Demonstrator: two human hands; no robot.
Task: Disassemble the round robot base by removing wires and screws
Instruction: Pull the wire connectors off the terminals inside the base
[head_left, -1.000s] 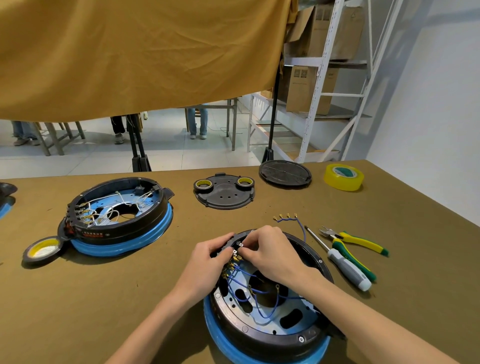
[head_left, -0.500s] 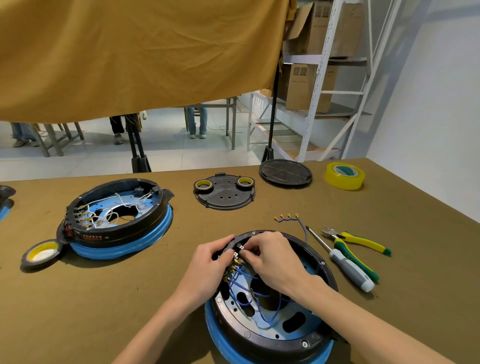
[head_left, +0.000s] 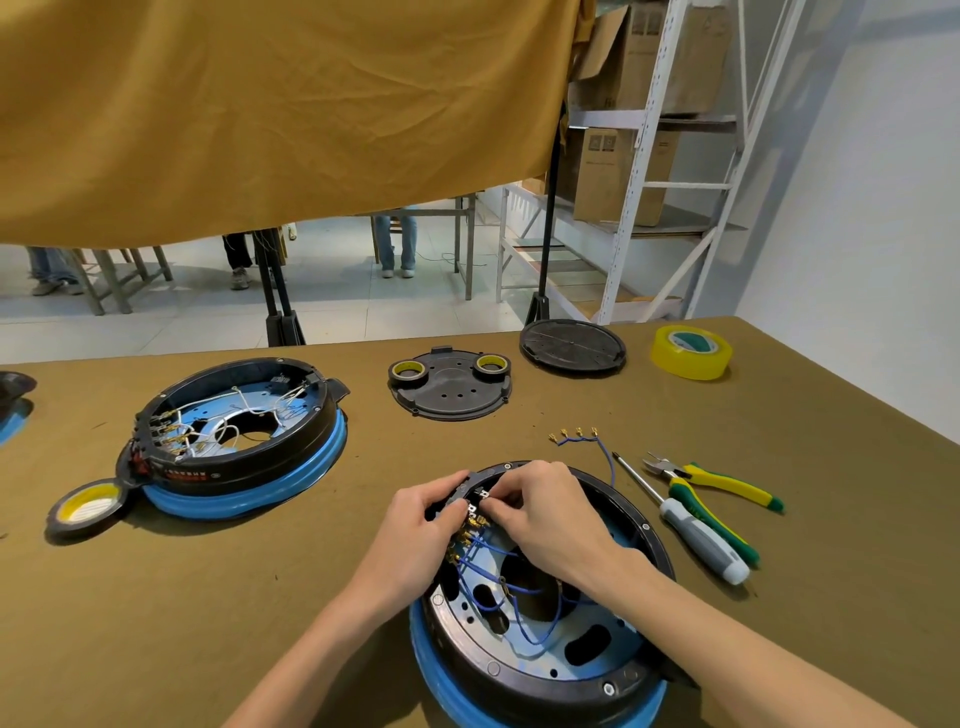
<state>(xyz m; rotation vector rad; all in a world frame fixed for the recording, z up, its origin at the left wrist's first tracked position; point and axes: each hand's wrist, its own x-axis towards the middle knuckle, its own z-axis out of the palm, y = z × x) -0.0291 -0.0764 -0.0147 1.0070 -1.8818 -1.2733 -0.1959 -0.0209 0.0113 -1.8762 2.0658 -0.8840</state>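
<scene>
Round robot base (head_left: 540, 670) sits at table's near edge, blue wires (head_left: 524, 597) looping inside. Left hand (head_left: 415, 535) grips its far-left rim; right hand (head_left: 545, 514) pinches a connector at the terminals there. Loose blue wire (head_left: 576, 439), screwdriver (head_left: 691, 525), pliers (head_left: 711, 486) lie right. Second base (head_left: 234, 441) well left.

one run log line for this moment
step: unplugging wires | both hands at terminal row | blue wires in round base | screwdriver idle
</scene>
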